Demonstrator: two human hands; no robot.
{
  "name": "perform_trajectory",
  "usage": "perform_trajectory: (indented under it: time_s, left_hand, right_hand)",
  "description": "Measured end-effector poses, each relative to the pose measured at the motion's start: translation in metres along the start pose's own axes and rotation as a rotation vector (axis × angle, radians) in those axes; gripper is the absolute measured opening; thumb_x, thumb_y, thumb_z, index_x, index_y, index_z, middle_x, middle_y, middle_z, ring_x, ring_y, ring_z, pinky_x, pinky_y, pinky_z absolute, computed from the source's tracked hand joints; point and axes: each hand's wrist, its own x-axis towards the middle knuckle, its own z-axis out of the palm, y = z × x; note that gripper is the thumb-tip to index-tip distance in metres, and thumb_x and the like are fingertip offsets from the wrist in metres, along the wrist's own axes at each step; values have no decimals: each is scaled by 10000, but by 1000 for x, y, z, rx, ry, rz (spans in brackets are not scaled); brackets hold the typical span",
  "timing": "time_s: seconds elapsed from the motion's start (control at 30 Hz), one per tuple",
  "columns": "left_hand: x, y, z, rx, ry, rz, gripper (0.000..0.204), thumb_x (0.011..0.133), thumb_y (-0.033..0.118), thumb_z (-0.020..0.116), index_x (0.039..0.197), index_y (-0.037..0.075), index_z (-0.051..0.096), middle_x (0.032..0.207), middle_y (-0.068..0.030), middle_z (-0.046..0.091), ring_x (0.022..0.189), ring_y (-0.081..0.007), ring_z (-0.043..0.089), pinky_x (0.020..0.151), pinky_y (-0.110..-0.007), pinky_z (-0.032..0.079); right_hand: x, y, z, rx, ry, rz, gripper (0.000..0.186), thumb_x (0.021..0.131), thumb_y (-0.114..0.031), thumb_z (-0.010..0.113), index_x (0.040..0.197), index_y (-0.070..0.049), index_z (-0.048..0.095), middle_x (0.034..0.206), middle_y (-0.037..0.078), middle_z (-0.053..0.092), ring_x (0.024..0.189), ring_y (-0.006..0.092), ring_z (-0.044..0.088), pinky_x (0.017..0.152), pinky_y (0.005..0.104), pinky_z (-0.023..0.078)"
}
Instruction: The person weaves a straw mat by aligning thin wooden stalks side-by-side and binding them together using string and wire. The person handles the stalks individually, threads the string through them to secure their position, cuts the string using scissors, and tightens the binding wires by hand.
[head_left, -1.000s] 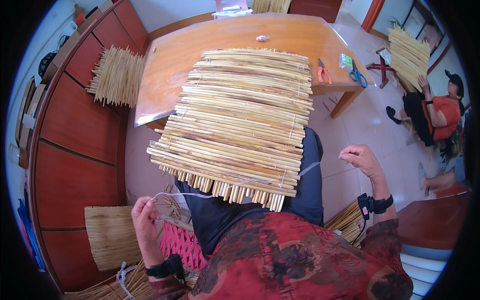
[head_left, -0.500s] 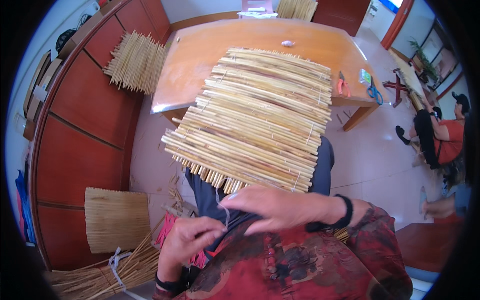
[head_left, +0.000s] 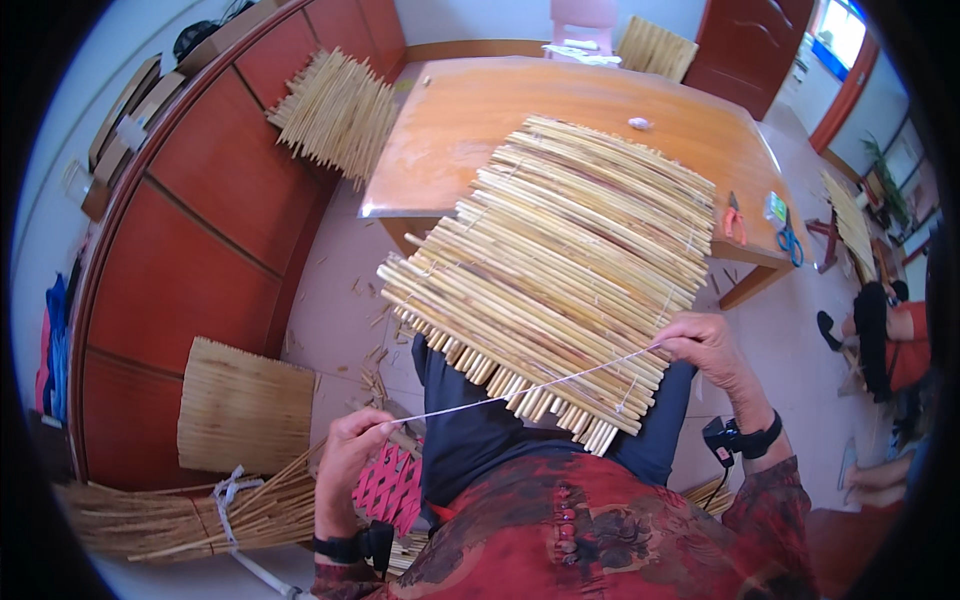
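My left hand (head_left: 350,450) is at the lower left, fingers pinched on a thin white string (head_left: 520,393). My right hand (head_left: 700,350) pinches the same string at the near right corner of a mat of pale reed sticks (head_left: 560,250). The string is stretched straight and slanting across the mat's near end. The mat lies from the table to my dark-trousered lap (head_left: 460,430), with thin ties across its rows and a bunch of short stick ends along its near edge.
Wooden table (head_left: 420,120) with pliers (head_left: 733,225) and scissors (head_left: 788,245); red cabinets (head_left: 180,260) at left with stick mats (head_left: 245,405) leaning; bundled reeds (head_left: 170,520) below; scraps (head_left: 375,380) on floor; pink chair (head_left: 585,15) behind table; seated co-worker (head_left: 895,340) at right.
My hands came together at low centre, the right passing over toward the left, and have now spread apart, pulling the string straight. The whole view has shifted, with the table appearing farther right.
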Motion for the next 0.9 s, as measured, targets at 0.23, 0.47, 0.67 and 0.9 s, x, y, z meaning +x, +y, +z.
perform_trajectory:
  time_s: [0.23, 0.47, 0.67, 0.9]
  left_hand:
    - [3, -34, -15, 15, 0, -96, 101, 841, 118, 570, 853, 36, 628, 574, 70, 466, 472, -6, 368, 416, -163, 276]
    - [13, -62, -12, 447, 28, -98, 126, 841, 151, 560, 849, 46, 628, 556, 53, 467, 484, -19, 411, 408, -200, 304]
    - [24, -58, 15, 625, -156, 97, 130, 776, 141, 577, 843, 41, 625, 611, -79, 560, 564, -243, 552, 547, -336, 440]
    - [26, -36, 13, 921, -180, 203, 210, 736, 164, 589, 877, 11, 621, 850, -152, 584, 848, -324, 556, 765, -380, 442]
  right_hand:
    - [4, 13, -19, -213, 174, -44, 95, 785, -29, 573, 830, 20, 641, 717, 39, 572, 627, 86, 497, 572, 212, 394]
    - [19, 12, -36, -647, 379, -223, 52, 763, -23, 587, 796, 13, 602, 689, 84, 548, 626, 149, 521, 580, 241, 405]
    - [28, -9, -9, -607, 243, -279, 46, 761, -42, 600, 791, -7, 600, 691, 101, 552, 638, 199, 547, 570, 267, 423]
    - [43, 11, 64, -776, -61, -400, 169, 762, -119, 617, 928, -99, 597, 798, 83, 540, 730, 260, 567, 641, 356, 474]
